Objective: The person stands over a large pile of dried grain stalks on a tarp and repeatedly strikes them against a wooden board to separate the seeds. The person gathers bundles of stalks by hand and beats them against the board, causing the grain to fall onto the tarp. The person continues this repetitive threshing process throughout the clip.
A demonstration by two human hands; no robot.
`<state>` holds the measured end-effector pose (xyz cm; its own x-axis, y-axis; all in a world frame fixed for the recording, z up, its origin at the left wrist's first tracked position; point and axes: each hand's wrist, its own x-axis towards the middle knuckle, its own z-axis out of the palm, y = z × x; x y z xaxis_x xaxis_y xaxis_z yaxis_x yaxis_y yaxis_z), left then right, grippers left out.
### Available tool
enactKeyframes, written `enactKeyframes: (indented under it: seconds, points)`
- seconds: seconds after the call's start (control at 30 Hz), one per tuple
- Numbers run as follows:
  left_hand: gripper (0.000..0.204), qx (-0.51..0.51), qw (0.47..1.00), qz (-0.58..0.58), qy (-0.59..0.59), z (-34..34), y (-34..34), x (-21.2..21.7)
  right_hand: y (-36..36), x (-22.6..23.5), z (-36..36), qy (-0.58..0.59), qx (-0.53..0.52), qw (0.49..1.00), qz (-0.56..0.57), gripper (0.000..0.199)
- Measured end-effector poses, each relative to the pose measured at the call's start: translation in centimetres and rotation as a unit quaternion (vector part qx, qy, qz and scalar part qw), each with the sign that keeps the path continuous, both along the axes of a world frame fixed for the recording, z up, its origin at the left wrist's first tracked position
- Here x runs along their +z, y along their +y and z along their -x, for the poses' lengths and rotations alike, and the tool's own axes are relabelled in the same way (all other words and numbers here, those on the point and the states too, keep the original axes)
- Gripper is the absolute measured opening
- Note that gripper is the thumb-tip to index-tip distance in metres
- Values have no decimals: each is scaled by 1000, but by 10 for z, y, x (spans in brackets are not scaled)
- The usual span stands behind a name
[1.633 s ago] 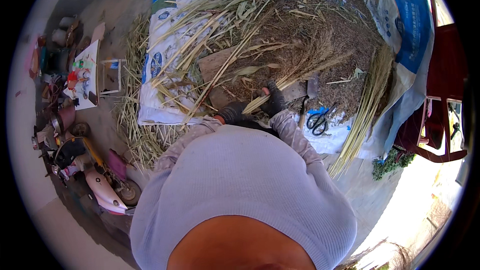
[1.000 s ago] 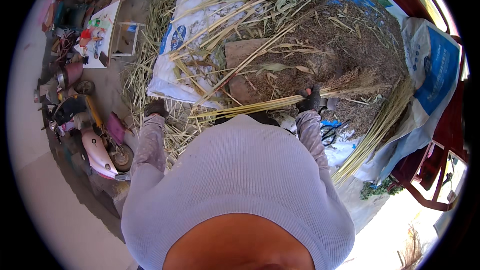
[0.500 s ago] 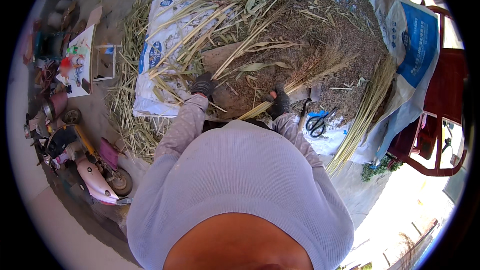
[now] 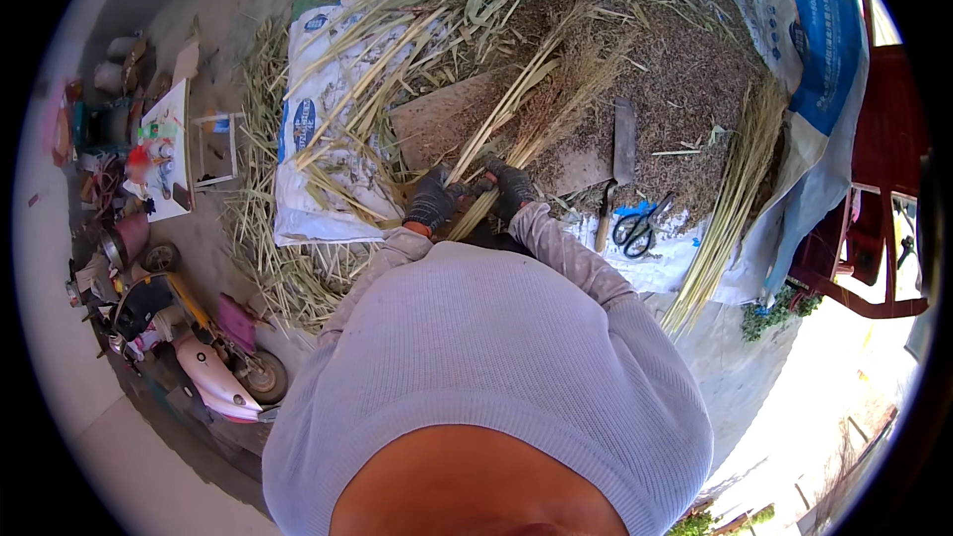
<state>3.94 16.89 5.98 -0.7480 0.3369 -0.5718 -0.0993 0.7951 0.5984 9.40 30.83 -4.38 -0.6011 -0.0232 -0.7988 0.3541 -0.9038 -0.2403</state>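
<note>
In front of my body my two gloved hands are close together. My left hand (image 4: 434, 201) is closed around pale dry stalks (image 4: 499, 122) that run up and to the right. Beside it, my right hand (image 4: 508, 189) grips a bundle of broomcorn stalks (image 4: 571, 104), its bushy heads pointing away from me and its cut ends low between my hands. Past the hands lies a brown board (image 4: 437, 124), partly under loose seed. Right of my right hand rests a broad-bladed knife (image 4: 623, 134) with a wooden handle, next to black-handled scissors (image 4: 638, 230).
A pile of brown seed (image 4: 685, 89) covers printed sacks (image 4: 310, 194). At the right lies another bundle of stalks (image 4: 730, 208), near a dark red chair (image 4: 884, 119). Loose straw (image 4: 263, 189) borders the left side, with a pink scooter (image 4: 213, 377) beyond it.
My right hand has moved left with its broomcorn bundle, uncovering the knife blade. My left hand has shifted slightly right and nearer, so the hands now almost meet.
</note>
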Motion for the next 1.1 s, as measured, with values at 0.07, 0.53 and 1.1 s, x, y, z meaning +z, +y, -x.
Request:
enactKeyframes:
  seconds: [0.07,0.53,1.1]
  points:
    - [29,10,1000,-5,-7,-3,-23,-13,18,37,3,-26,-61,998,25,13]
    - [31,-7,994,-64,90,-22,-91,-30,100,45,-7,-2,-161,984,-82,15]
    - [30,-192,938,29,288,-34,-84,-5,107,66,27,74,-155,985,-34,10]
